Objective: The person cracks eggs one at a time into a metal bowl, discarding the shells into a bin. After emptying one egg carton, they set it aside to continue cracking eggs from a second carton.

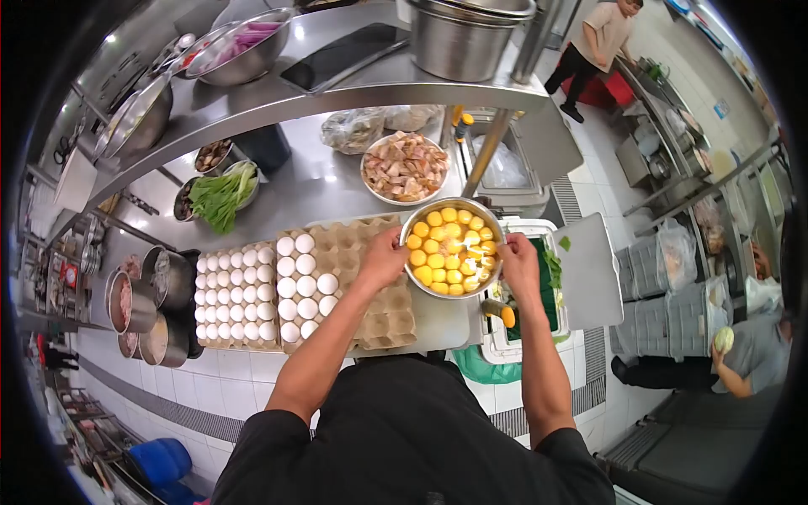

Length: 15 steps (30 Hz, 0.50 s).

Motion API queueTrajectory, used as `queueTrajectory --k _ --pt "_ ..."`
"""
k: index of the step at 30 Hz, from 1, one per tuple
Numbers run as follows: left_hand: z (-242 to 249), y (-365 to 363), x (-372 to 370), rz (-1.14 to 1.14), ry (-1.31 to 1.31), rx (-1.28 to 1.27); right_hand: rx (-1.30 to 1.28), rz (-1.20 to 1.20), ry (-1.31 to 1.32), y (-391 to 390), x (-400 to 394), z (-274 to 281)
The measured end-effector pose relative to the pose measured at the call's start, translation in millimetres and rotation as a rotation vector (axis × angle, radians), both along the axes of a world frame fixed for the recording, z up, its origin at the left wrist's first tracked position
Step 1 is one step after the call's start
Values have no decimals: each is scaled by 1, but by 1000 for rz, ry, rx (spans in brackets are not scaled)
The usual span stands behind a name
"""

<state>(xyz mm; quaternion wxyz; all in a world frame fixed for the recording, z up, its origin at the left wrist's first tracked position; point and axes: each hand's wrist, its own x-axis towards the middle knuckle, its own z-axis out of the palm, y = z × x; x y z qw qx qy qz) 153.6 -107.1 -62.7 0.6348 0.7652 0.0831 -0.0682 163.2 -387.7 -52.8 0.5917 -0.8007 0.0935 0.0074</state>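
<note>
A round metal bowl (407, 268) full of whole egg yolks (442, 244) is held level between my two hands. My left hand (386, 257) grips its left rim, fingers closed on the edge. On the opposite rim, my right hand (519, 263) is closed in the same way. To the left of the bowl lie cardboard egg trays (383, 316), one with many bare cups. White eggs (287, 288) fill part of that tray, and more eggs (236, 295) fill the tray further left. Just behind the bowl stands a bowl of chopped meat (406, 167).
Overhead runs a steel shelf (370, 91) with metal pots (467, 38) and a bowl of sliced onion (240, 50). Leafy greens (220, 200) lie at the back left. White bins (551, 337) stand at the right. Two other people (608, 38) are in the room, one holding a round pale-green vegetable (723, 340).
</note>
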Motion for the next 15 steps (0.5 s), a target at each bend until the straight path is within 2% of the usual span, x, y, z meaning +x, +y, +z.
queueTrajectory --k 5,6,8,11,14,15 --pt "75 22 -4 -5 -22 -131 34 31 -16 25 2 78" --pt "89 33 -2 -63 7 -115 55 49 -38 32 6 88" --pt "101 57 8 -32 -32 -108 98 77 -72 52 15 104" --pt "109 95 25 35 -112 -80 132 131 -115 83 38 106" --pt "104 143 52 116 -211 -27 283 152 -137 131 60 105" --pt "116 155 55 104 -206 -9 345 189 -96 146 70 99"
